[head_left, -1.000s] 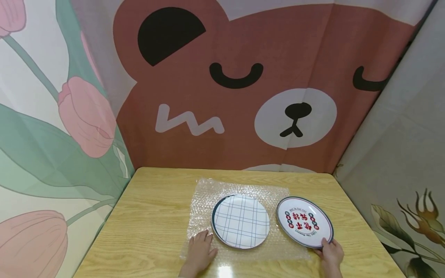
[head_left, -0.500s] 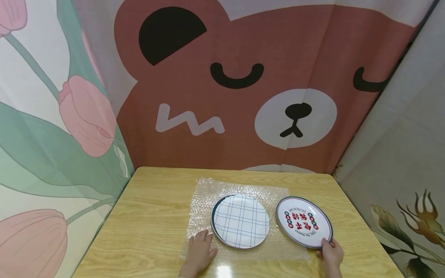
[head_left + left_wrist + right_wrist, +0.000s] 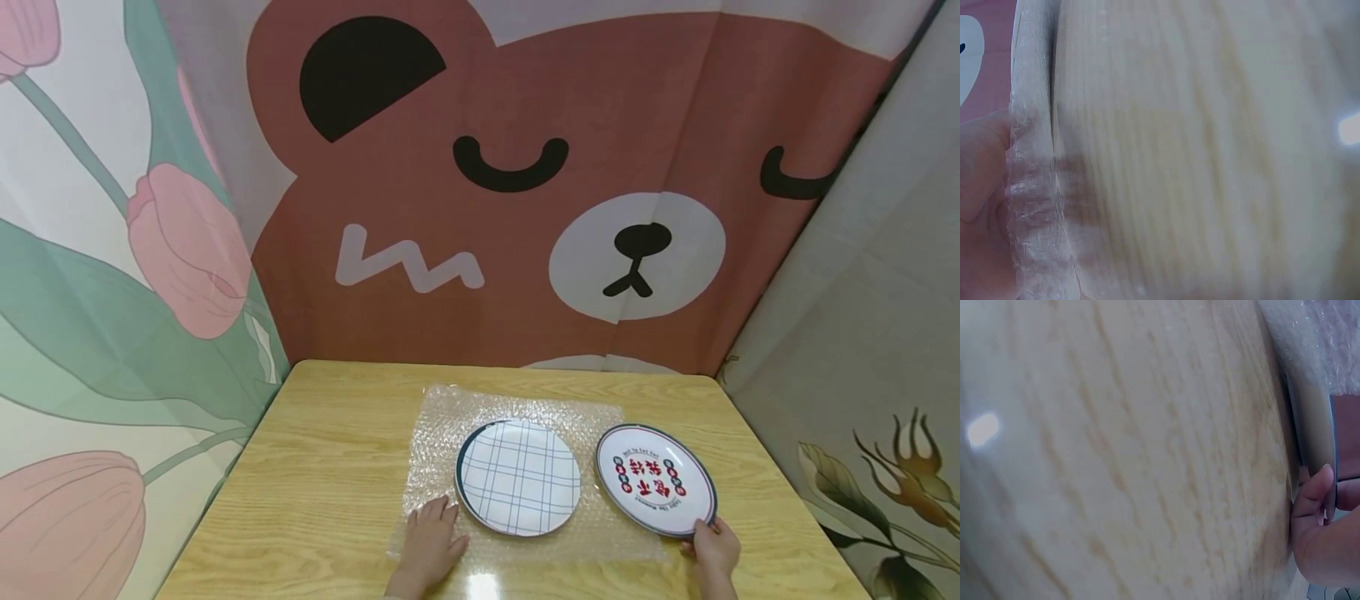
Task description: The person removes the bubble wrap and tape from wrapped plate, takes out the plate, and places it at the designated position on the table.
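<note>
Behind the wooden surface point(image 3: 322, 467) a large bear-print curtain point(image 3: 525, 208) is hung, flanked by a tulip-print cloth point(image 3: 112, 275) on the left; on the surface a sheet of bubble wrap point(image 3: 442, 433) is spread, and a checked plate point(image 3: 518, 477) is laid flat on it; just beside that plate, to the right, a plate with red lettering point(image 3: 654, 478) is seen, partly over the wrap's right edge, its near rim pinched by the right hand point(image 3: 714, 552); the left hand point(image 3: 429, 543) is laid flat, fingers straight, on the wrap's near left corner, just beside the checked plate. From the head view both plates are shown whole; from the left wrist view only the blurred wood grain, the wrap's edge point(image 3: 1032, 187) and part of the left hand point(image 3: 982, 206) pressing it are made out; from the right wrist view the thumb point(image 3: 1313, 490) is seen set against the lettered plate's rim point(image 3: 1310, 425), a detail too small overhead; neither plate's pattern can be told from the wrist views.
</note>
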Motion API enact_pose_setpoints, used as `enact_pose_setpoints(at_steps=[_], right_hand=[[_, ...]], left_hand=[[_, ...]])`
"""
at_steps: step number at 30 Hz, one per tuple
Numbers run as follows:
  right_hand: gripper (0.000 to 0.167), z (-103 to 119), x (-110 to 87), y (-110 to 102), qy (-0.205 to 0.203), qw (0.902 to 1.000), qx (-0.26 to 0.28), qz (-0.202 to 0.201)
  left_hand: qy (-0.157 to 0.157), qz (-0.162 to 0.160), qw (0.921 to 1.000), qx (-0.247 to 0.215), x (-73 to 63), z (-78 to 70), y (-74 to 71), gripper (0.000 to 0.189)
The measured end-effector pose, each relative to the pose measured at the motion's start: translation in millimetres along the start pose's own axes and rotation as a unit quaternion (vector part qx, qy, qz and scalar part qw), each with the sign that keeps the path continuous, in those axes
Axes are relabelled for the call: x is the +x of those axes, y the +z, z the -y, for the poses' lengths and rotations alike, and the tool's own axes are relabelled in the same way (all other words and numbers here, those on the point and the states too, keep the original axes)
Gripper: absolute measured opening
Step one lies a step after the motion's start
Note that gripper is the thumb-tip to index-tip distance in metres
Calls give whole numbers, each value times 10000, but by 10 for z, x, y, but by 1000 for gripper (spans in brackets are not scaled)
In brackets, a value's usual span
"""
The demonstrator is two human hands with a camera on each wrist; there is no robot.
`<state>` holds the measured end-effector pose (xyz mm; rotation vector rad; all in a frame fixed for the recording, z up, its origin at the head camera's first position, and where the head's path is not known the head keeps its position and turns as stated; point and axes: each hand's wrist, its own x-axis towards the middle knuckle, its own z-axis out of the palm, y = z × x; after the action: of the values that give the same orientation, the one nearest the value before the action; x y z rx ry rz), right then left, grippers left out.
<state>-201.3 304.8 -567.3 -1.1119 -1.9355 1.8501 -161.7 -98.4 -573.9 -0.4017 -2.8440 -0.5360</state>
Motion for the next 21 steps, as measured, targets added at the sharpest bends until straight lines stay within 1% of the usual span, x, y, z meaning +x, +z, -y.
enact_pose_setpoints(at_steps=[5, 12, 14, 16, 19, 21], right_hand=[[53, 8, 4, 0, 75, 10000, -24, -35], [55, 18, -16, -1, 68, 9999, -87, -88], [56, 22, -21, -6, -70, 9994, -313, -154], [55, 27, -28, -10, -351, 9963, -739, -272], [49, 37, -42, -8, -746, 9858, -1410, -529], [44, 43, -48, 2, -884, 9798, -1645, -720]], left_hand=[[-3, -26, 10000, -2, -4, -4, -2, 44], [22, -45, 10000, -10, -5, 6, 11, 44], [11, -28, 10000, -19, -8, 0, 2, 44], [8, -17, 10000, -13, -7, -3, -3, 44], [13, -6, 10000, -2, -5, -1, -4, 45], [29, -4, 10000, 9, 0, 7, 4, 45]])
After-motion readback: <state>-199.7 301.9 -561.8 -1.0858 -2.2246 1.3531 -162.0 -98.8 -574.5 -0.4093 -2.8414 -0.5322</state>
